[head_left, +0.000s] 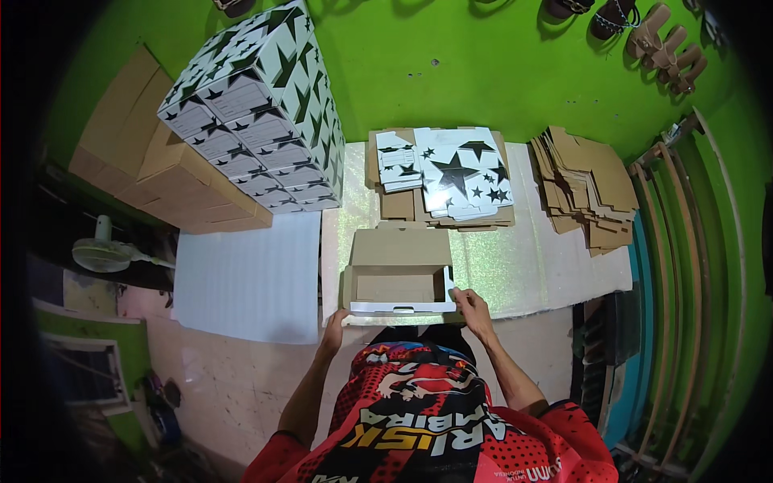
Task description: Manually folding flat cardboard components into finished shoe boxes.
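- Fingers of the right hand [473, 310] pinch the near right corner of the open box [398, 282]; the left hand [332, 332] touches its near left corner, grip unclear.
- Box: brown cardboard inside, white edges, lid flap raised behind, nothing inside; it lies just beyond both hands on the glittery mat [515, 266].
- Beyond: flat star-printed blanks [455, 171], brown cardboard pieces [588, 185], stacked finished boxes [262, 109].

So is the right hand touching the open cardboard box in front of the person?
Touching. The head view shows the right hand with its fingertips on the front right corner of the open cardboard box, no gap visible.
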### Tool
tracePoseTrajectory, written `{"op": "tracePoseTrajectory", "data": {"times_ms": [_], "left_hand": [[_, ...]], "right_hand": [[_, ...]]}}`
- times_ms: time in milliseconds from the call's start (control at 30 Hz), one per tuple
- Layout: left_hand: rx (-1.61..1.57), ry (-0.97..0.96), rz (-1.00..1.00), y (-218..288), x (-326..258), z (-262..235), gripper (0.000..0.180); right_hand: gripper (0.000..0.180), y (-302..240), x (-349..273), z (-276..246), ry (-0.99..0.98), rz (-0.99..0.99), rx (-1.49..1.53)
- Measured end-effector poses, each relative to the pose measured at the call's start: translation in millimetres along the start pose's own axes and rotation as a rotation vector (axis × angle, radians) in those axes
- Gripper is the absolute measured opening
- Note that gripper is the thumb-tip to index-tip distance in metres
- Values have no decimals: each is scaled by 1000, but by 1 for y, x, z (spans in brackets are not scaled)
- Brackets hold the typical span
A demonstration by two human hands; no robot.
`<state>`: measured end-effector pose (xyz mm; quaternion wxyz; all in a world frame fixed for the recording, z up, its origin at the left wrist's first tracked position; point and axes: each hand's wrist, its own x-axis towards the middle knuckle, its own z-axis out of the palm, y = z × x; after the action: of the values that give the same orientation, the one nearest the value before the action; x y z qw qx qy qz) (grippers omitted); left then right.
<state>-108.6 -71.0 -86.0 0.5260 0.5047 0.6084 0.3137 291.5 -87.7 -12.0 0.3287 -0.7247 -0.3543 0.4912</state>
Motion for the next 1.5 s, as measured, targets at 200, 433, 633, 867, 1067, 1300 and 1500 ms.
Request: {"op": "tracePoseTrajectory", "data": {"times_ms": [200,433,633,867,1067,1300,1500], "left_hand": [[-329,-92,-60,-37,18,-18,53],[-162,-98,-89,52,14,-3,64],[-344,-8,-117,49,16,-2,53],[-240,-31,-120,53,19,8,61],[-73,74,53,53,25,13,105],[-179,-16,-29,58,74,-14,59],[-169,-63,-26,65,81,-29,66]], "right_hand": [[46,-15,-1,18,-40,-76,194],[73,-39,-14,12,-115,-444,-323],[33,0,-4,14,-174,-685,-250],[22,3,-10,16,-170,-639,-303],[27,-11,-7,18,-23,-514,-118],[50,-30,77,3,-66,-118,73],[56,-50,79,3,-169,-95,4]]}}
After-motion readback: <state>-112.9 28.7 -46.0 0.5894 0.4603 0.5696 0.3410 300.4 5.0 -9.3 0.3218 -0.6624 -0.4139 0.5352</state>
